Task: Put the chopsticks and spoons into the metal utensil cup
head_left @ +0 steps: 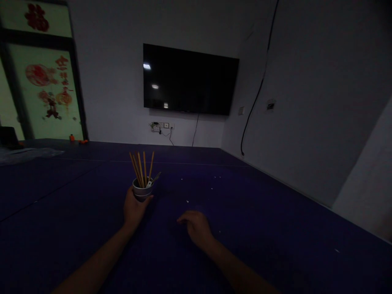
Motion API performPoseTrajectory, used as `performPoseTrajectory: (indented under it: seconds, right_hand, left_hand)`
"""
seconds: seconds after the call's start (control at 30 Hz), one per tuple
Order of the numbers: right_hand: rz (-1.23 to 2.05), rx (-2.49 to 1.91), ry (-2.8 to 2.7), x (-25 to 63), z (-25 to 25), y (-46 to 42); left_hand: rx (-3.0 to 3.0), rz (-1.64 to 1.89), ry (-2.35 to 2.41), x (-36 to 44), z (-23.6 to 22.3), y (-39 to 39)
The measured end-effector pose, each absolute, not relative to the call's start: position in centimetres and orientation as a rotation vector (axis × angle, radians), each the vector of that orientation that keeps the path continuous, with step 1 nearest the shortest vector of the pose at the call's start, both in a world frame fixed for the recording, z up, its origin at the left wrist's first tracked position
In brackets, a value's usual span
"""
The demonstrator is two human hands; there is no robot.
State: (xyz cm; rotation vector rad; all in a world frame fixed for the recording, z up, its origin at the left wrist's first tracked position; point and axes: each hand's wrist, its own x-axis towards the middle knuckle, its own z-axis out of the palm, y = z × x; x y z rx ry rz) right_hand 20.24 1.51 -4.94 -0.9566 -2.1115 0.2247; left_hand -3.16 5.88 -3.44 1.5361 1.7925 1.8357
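Observation:
My left hand [135, 210] is wrapped around a small grey cup [143, 192] with a pale rim, its thumb across the near side. Several slim wooden sticks [141, 169], like chopsticks or pencils, stand fanned out in the cup. A small white piece [149, 184] and thin dark metallic-looking items [156, 177] lean at its right edge. To the right and nearer me, my right hand [196, 227] is low over the purple surface, back up, fingers loosely bent and pointing left. Nothing shows in it; its fingertips are partly hidden.
The broad purple tabletop [260, 228] carries small white scraps [188, 201]. Clear plastic sheeting [29, 154] and a dark object [9, 137] lie far left; small orange items [72, 138] stand near the door. Behind are a wall-mounted television [190, 79], sockets and a hanging black cable [253, 107].

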Motion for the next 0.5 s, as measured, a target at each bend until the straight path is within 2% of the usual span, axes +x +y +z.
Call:
performPoseTrajectory:
  seconds: [0.5]
  right_hand:
    - [0.184,-1.047,-2.207,19.8,-5.1,1.3]
  left_hand:
    - [1.394,1.952,1.775,-4.2,-4.1,7.1]
